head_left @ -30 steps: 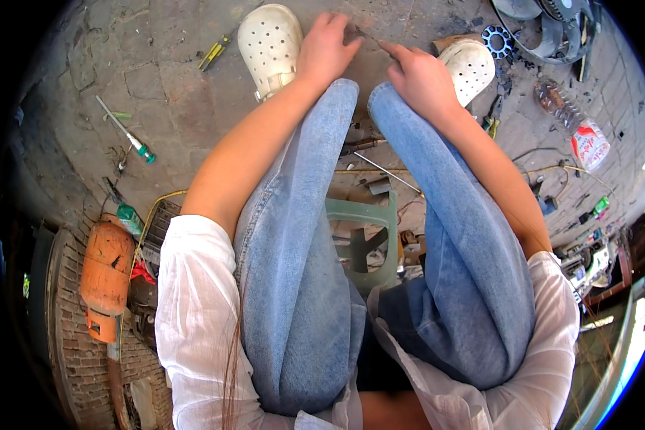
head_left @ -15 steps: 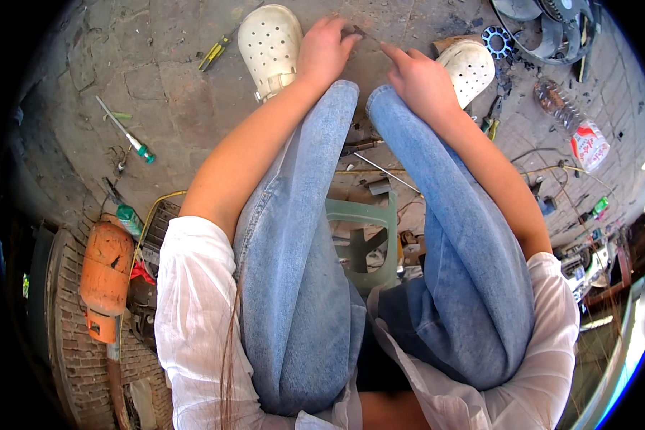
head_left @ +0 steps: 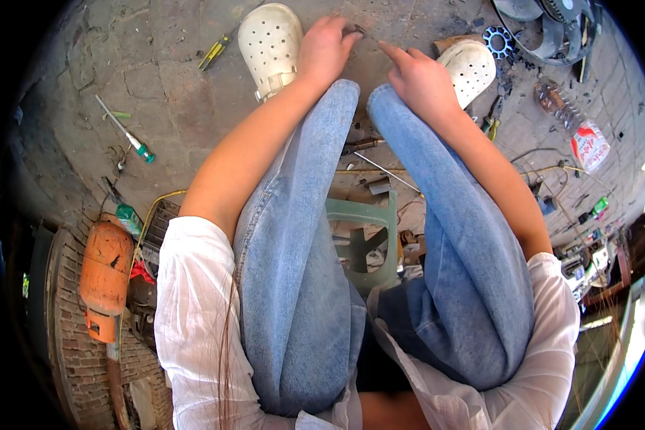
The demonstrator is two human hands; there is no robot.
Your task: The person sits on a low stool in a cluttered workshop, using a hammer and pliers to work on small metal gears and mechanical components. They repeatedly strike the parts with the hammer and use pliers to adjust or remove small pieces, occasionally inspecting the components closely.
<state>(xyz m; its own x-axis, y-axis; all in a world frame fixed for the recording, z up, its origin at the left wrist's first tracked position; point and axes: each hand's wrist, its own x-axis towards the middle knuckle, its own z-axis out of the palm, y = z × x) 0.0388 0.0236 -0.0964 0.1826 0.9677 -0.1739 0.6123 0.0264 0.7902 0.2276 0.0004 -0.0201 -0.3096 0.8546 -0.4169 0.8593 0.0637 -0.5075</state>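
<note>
My left hand (head_left: 327, 50) is beside the white perforated clog (head_left: 271, 44) on my left foot. Its fingers are closed in a pinch on a small dark piece (head_left: 358, 29), too small to make out. Across a narrow gap, my right hand (head_left: 424, 80) hangs over the other white clog (head_left: 473, 77). Its index finger stretches toward the dark piece, apart from it, and nothing shows in that hand. The undersides of its other fingers are hidden. Both forearms pass outside my knees, in blue jeans (head_left: 294, 215).
On the paved floor lie a yellow-handled tool (head_left: 213, 54), a screwdriver (head_left: 129, 135), pliers (head_left: 493, 118), a plastic bottle (head_left: 573, 125) and a blue ring (head_left: 497, 42). A green stool (head_left: 390, 244) is beneath me. An orange power tool (head_left: 106, 269) stands at left.
The dark piece at my left fingertips has shifted slightly, and the gap to my right index finger shows more plainly. Both arms stay nearly where they were.
</note>
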